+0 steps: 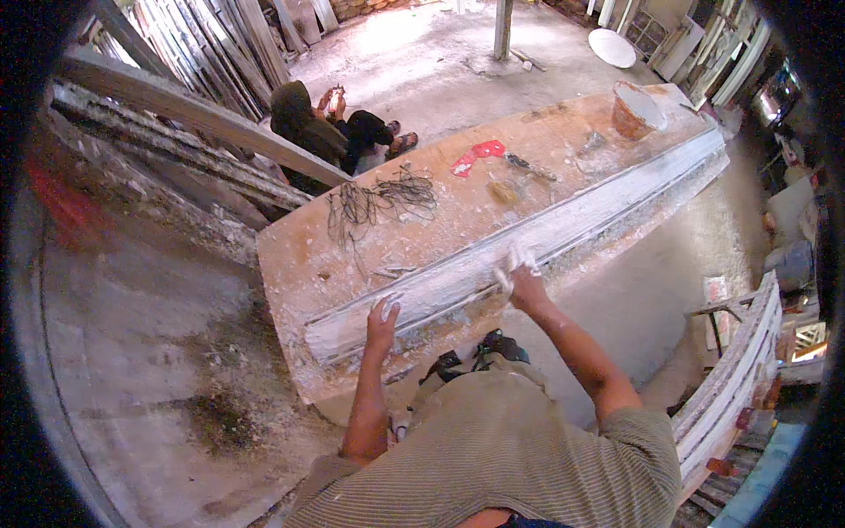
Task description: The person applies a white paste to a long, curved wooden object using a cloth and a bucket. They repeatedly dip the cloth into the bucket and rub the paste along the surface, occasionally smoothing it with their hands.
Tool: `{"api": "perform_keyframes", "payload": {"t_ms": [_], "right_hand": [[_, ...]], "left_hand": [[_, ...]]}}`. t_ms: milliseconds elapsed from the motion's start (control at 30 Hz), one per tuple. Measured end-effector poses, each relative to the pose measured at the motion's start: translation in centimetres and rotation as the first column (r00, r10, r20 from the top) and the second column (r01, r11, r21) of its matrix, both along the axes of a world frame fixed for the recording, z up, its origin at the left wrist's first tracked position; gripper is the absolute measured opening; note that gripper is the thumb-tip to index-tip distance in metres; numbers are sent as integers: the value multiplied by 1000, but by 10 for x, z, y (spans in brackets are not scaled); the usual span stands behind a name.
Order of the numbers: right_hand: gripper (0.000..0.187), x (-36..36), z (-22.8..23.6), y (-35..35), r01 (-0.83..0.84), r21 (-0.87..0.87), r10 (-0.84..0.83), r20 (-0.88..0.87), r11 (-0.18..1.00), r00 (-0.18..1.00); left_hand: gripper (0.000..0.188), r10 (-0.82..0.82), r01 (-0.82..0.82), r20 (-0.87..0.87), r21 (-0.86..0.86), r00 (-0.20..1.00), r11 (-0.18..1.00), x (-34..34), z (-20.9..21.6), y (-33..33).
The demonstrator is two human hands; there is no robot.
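Leans over a long white strip on the brown tabletop, stretching slantwise from the near left to the far right, along the side closest to the body. Rests the left hand near the strip's left end, partly open, fingertips touching the white surface and taking hold of nothing visible. Sets the right hand farther along the same strip, toward its near edge, with fingers partly curled and thickly smeared with white. Cannot tell about anything held beneath those fingers.

Beyond the strip, has a loose tangle of dark wire at the left, then, to the right of it, a flat red piece, a dark hand tool just beside it, and a small yellowish lump below. Near the far right end, has an orange bucket, whitish inside. Past the tabletop's far left side, has a seated person in dark clothing, and, farther off on the floor, a round white dish.
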State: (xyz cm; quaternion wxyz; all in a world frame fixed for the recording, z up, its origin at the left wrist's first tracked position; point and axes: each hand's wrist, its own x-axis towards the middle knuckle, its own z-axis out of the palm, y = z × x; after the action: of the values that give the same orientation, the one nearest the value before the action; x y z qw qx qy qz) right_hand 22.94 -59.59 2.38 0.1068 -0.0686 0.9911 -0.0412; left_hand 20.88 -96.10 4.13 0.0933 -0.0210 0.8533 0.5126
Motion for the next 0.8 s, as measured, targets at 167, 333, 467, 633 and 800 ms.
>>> {"api": "perform_keyframes", "payload": {"t_ms": [167, 333, 467, 633, 800], "right_hand": [[46, -18, -5, 62, 168, -59, -175, -169, 984, 970], [39, -51, 4, 74, 290, -142, -305, -106, 947, 946], [38, -62, -34, 65, 302, -127, -301, 28, 945, 953], [35, -34, -1, 36, -292, -244, 292, -37, 925, 956], [56, -57, -7, 125, -341, -377, 396, 77, 861, 915]], "left_hand": [[41, 75, -75, -9, 35, 997, 997, 17, -7, -8], [37, 179, -181, 27, 143, 984, 973, 31, 8, 1], [34, 260, -258, -12, 101, 965, 961, 28, 3, 12], [33, 413, -407, 6, 175, 911, 896, 18, -7, 54], [32, 473, -467, 18, -135, 881, 874, 5, 65, 143]]}}
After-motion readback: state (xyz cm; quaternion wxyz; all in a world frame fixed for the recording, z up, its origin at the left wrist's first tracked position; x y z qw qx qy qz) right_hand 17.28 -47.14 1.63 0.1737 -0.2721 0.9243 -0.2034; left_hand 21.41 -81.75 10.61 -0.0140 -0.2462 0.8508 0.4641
